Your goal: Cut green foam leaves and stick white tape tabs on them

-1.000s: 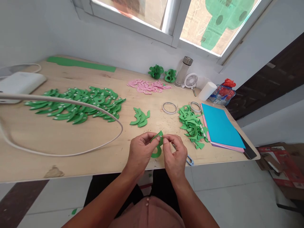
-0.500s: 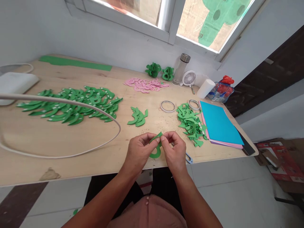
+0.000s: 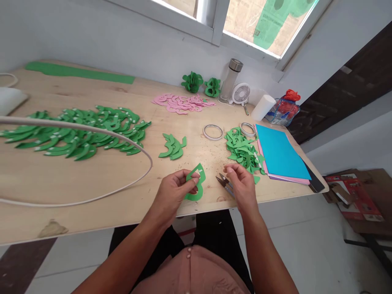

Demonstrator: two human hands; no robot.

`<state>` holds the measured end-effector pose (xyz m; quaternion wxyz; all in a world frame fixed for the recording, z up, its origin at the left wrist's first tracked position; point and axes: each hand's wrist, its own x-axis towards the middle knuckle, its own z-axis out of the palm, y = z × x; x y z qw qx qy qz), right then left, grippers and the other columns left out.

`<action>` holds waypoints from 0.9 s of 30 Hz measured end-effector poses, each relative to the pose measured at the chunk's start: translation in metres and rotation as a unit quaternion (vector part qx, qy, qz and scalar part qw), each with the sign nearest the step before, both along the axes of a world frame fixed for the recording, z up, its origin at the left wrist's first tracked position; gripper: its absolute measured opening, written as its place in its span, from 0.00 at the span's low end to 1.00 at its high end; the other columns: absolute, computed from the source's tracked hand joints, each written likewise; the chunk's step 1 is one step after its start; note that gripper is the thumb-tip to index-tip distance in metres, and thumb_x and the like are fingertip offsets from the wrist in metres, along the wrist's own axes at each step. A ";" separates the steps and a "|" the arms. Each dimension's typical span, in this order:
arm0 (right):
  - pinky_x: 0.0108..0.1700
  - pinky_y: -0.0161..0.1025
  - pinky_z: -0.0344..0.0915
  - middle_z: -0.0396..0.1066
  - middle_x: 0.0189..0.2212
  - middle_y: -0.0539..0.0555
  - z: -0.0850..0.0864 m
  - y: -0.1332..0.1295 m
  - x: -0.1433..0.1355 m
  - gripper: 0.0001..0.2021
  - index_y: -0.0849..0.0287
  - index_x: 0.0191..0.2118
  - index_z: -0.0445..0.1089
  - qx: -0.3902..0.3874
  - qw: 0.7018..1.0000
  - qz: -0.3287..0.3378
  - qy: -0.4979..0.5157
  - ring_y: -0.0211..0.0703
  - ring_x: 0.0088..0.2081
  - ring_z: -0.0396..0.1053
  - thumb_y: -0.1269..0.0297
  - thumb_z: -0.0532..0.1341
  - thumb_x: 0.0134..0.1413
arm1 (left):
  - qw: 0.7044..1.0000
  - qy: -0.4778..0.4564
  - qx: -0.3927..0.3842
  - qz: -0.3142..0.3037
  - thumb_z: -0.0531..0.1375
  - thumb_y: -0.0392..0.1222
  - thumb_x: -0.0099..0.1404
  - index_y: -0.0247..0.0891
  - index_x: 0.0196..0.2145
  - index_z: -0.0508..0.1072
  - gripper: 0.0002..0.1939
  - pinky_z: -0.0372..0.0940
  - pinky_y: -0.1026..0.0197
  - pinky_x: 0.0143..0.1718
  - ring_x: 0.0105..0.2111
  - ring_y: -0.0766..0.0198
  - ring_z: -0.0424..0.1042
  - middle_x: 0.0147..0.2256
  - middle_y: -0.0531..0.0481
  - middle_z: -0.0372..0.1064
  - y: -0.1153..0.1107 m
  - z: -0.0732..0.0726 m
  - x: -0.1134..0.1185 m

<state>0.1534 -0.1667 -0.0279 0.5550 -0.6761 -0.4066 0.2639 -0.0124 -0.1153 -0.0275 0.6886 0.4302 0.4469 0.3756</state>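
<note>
The green cut-out, left of the snips, is pinched by the left hand; squeezing harder could crease it, and the right hand (holding anything? I cannot tell), above the snips, could nudge them

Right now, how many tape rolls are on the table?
2. One tape roll lies between the small green stack and the green scrap heap; the other is at that heap's far edge near the blue sheet. The heap could hide more.

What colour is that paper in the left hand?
The paper cutout in the left hand is green with small white patches, seen best in the head view.
</note>
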 end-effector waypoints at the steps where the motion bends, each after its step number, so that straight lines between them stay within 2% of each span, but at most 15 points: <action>1: 0.35 0.38 0.64 0.72 0.30 0.52 -0.002 -0.004 0.010 0.09 0.60 0.34 0.71 -0.016 0.999 -0.005 -0.031 0.42 0.33 0.69 0.60 0.58 0.51 | 1.000 -0.001 -0.001 0.008 0.67 0.44 0.47 0.35 0.26 0.75 0.10 0.62 0.65 0.24 0.20 0.68 0.65 0.20 0.54 0.66 0.001 -0.001 -0.001; 5: 0.34 0.39 0.64 0.73 0.31 0.53 -0.011 -0.017 0.036 0.09 0.59 0.35 0.73 -0.078 0.982 0.029 -0.170 0.42 0.31 0.68 0.62 0.58 0.51 | 1.000 0.008 0.003 0.011 0.67 0.44 0.47 0.35 0.27 0.75 0.11 0.63 0.64 0.24 0.21 0.67 0.65 0.21 0.52 0.67 0.002 -0.002 -0.001; 10: 0.35 0.39 0.62 0.72 0.32 0.53 -0.016 -0.017 0.035 0.07 0.56 0.35 0.72 -0.107 0.942 0.076 -0.308 0.43 0.32 0.67 0.68 0.57 0.51 | 1.000 0.012 -0.001 0.010 0.67 0.45 0.45 0.35 0.26 0.75 0.12 0.62 0.64 0.23 0.20 0.67 0.65 0.20 0.53 0.67 0.002 -0.001 -0.001; 17: 0.38 0.38 0.62 0.70 0.33 0.53 -0.011 -0.008 0.029 0.09 0.56 0.36 0.70 -0.132 0.913 0.122 -0.367 0.43 0.36 0.68 0.74 0.55 0.51 | 1.000 0.008 -0.012 0.005 0.67 0.43 0.47 0.36 0.26 0.75 0.10 0.61 0.66 0.24 0.20 0.68 0.64 0.19 0.54 0.67 0.002 -0.001 -0.001; 27: 0.39 0.38 0.61 0.70 0.34 0.52 -0.010 -0.007 0.032 0.09 0.56 0.37 0.68 -0.152 0.898 0.143 -0.387 0.43 0.38 0.68 0.75 0.55 0.52 | 1.000 0.008 -0.010 -0.002 0.66 0.43 0.48 0.36 0.26 0.74 0.09 0.60 0.66 0.24 0.20 0.68 0.64 0.19 0.54 0.66 0.002 -0.003 -0.001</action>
